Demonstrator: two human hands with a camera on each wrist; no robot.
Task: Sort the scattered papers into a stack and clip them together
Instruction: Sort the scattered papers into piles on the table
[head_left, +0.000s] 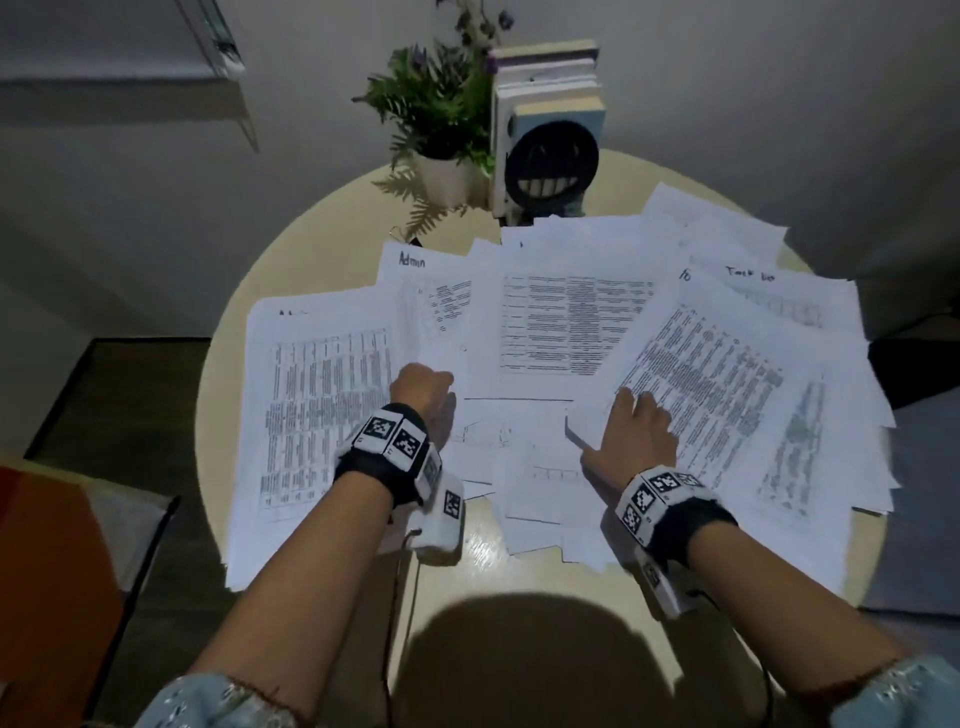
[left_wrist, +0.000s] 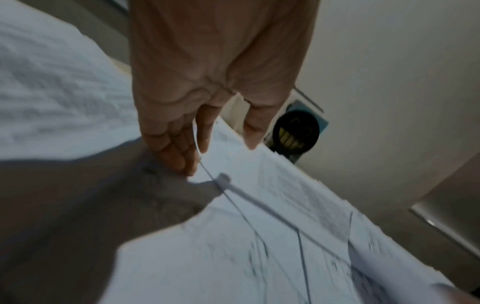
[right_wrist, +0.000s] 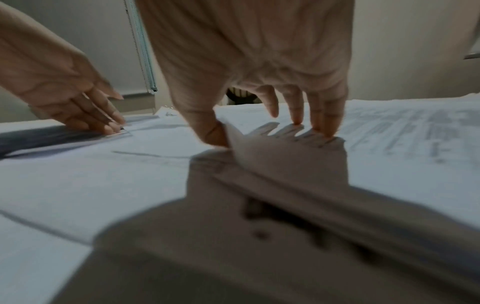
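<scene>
Several printed white sheets lie scattered and overlapping across a round beige table (head_left: 493, 566). A large table-filled sheet (head_left: 322, 415) lies at the left, a text sheet (head_left: 566, 327) in the middle, and an angled sheet (head_left: 722, 384) at the right. My left hand (head_left: 423, 387) (left_wrist: 202, 127) is at the middle-left with its fingers curled down, pinching the edge of a sheet (left_wrist: 259, 185). My right hand (head_left: 636, 431) (right_wrist: 293, 107) holds the near corner of the angled sheet (right_wrist: 285, 160), thumb under the lifted corner and fingers on top.
At the table's far edge stand a potted plant (head_left: 441, 119), upright books (head_left: 550, 88) and a black smiley-face bookend (head_left: 552, 166). A small dark object (head_left: 413, 240) peeks out behind the papers; I cannot tell what it is. An orange item (head_left: 47, 571) lies at the lower left.
</scene>
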